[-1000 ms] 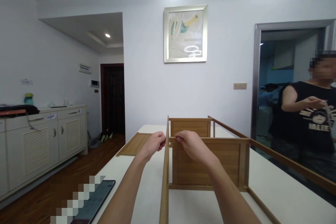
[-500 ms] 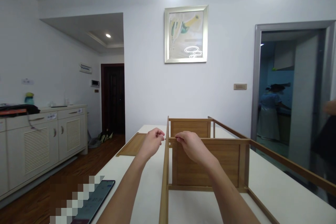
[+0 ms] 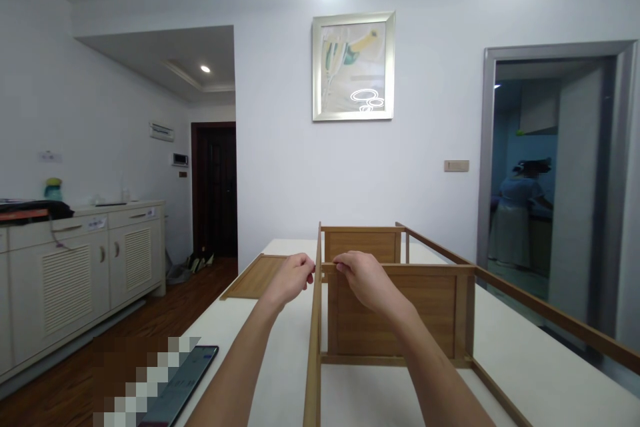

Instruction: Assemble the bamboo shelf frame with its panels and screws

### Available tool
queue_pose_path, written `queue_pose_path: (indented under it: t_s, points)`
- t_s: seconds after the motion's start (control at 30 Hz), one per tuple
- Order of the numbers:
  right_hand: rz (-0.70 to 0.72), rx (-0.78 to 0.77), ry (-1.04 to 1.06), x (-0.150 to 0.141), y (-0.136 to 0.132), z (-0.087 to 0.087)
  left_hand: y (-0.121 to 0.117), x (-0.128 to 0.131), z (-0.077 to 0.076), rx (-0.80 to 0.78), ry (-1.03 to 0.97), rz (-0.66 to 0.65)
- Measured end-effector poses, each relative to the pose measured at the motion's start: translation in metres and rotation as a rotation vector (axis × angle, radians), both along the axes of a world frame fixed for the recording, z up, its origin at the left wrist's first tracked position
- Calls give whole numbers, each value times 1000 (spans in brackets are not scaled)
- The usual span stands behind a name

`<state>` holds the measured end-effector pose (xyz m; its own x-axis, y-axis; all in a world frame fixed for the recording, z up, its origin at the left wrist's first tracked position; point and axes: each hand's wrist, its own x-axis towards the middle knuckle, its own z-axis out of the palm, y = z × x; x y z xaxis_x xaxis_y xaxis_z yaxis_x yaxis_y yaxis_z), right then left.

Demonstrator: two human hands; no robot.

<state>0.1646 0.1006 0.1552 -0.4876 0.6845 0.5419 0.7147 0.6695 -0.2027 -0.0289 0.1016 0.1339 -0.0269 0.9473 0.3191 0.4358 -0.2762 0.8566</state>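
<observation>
A brown wooden frame (image 3: pixel 313 340) with long rails and upright panels stands on the white table (image 3: pixel 280 373). My left hand (image 3: pixel 294 278) is closed, its fingertips pressed against the outer left side of the frame's left rail. Whatever those fingers pinch is too small or hidden to name. My right hand (image 3: pixel 364 275) grips the top edge of the nearer wooden panel (image 3: pixel 395 320) close to its left corner, thumb and fingers over the edge. Behind it stands a second wooden panel (image 3: pixel 363 245) between the rails.
Left of the frame, a loose wooden panel (image 3: pixel 253 278) lies flat on the table. A phone (image 3: pixel 187 380) rests along the table's left edge. A white cabinet (image 3: pixel 75 280) stands against the left wall. Through the doorway at right, a person (image 3: pixel 517 207) stands facing a counter.
My left hand has shifted slightly, its fingers curling closer together against the rail. My right hand stays in place. A person at the right edge has gone out of view.
</observation>
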Motion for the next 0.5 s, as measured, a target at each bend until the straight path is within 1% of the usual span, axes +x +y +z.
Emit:
queue_pose_path:
  t_s: [0.1,0.23,0.5]
  points:
    - [20,27,35,0,1,-2,2,1,-2,-1,-23,-19]
    - [8,22,26,-1,2,-4,1,3,-2,-5,-51,-40]
    - [23,38,48,0,4,-6,-1,4,0,35,-94,-37]
